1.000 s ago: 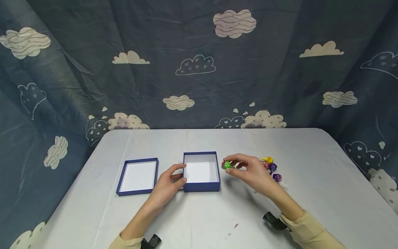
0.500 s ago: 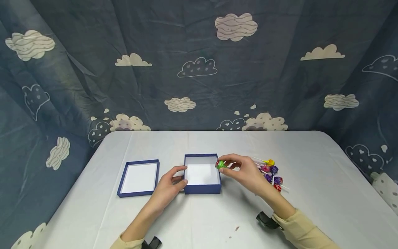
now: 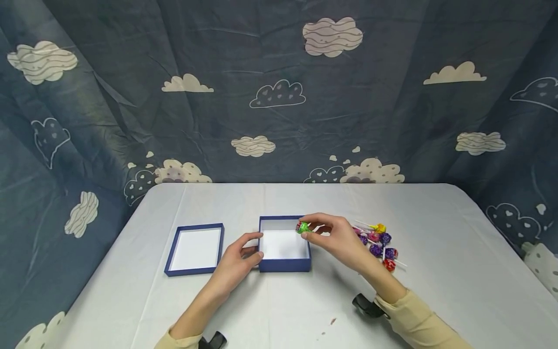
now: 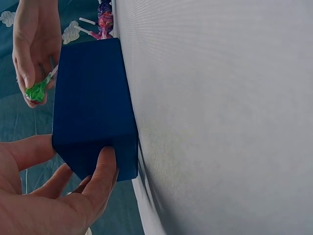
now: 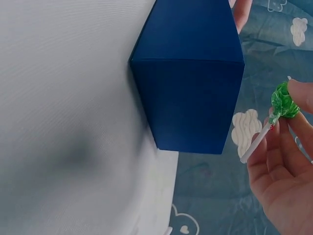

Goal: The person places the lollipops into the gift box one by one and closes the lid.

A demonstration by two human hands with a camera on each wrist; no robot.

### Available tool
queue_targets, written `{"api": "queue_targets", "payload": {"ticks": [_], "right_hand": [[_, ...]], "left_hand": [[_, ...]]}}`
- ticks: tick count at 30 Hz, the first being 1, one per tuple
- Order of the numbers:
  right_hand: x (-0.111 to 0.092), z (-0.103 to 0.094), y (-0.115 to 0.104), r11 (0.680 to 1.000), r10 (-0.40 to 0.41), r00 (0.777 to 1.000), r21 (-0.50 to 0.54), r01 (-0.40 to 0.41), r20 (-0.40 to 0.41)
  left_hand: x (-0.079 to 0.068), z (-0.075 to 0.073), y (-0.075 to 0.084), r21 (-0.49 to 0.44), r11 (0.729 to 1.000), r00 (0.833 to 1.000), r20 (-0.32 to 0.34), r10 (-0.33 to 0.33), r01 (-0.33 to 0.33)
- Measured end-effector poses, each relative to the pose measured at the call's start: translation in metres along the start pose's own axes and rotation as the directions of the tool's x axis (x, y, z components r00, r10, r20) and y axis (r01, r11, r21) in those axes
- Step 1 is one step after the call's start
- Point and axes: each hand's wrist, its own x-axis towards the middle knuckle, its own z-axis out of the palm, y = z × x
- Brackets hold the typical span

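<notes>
A deep blue box [image 3: 284, 265] with a white inside stands open-topped in the middle of the table. My left hand [image 3: 237, 259] holds its left side, with fingertips at the rim and the thumb against the outer wall. In the left wrist view the bent fingers [image 4: 100, 178] rest on the blue side. My right hand [image 3: 335, 237] pinches a green-wrapped lollipop [image 3: 302, 227] by its candy head between thumb and fingers, above the box's right part. The lollipop's white stick [image 5: 255, 143] points back toward the palm in the right wrist view.
Left of the box lies its shallow blue lid [image 3: 194, 248], white inside facing up. Several lollipops in purple, red, pink and yellow wrappers form a loose pile [image 3: 378, 245] at the right. A cloud-printed curtain [image 3: 279, 121] hangs behind the white table [image 3: 331, 300].
My right hand has carried the green lollipop leftward from beside the box to above its right part, uncovering more of the pile. My left hand stays at the box.
</notes>
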Motion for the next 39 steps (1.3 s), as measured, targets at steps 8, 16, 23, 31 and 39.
{"api": "queue_targets", "payload": {"ticks": [8,16,23,31,39], "right_hand": [[0.009,0.007,-0.006,0.999,-0.006,1.0,0.032,0.006,0.0],[0.02,0.015,-0.009,0.996,-0.026,1.0,0.084,0.025,0.009],[0.03,0.024,-0.005,0.995,-0.016,1.0,0.096,0.014,0.015],[0.039,0.037,-0.003,0.999,0.008,0.998,0.037,-0.01,0.057],[0.047,0.049,-0.001,1.0,-0.002,0.996,-0.006,0.003,0.086]], "left_hand": [[0.002,0.001,-0.003,0.011,1.0,1.0,-0.004,-0.009,0.009],[0.004,0.0,-0.006,0.017,1.0,1.0,-0.008,-0.011,0.011],[0.003,0.0,-0.003,0.018,1.0,1.0,0.002,-0.002,0.002],[0.002,-0.001,-0.003,0.029,1.0,1.0,0.021,-0.005,0.005],[0.001,-0.002,-0.002,0.012,1.0,1.0,0.024,0.009,-0.01]]}}
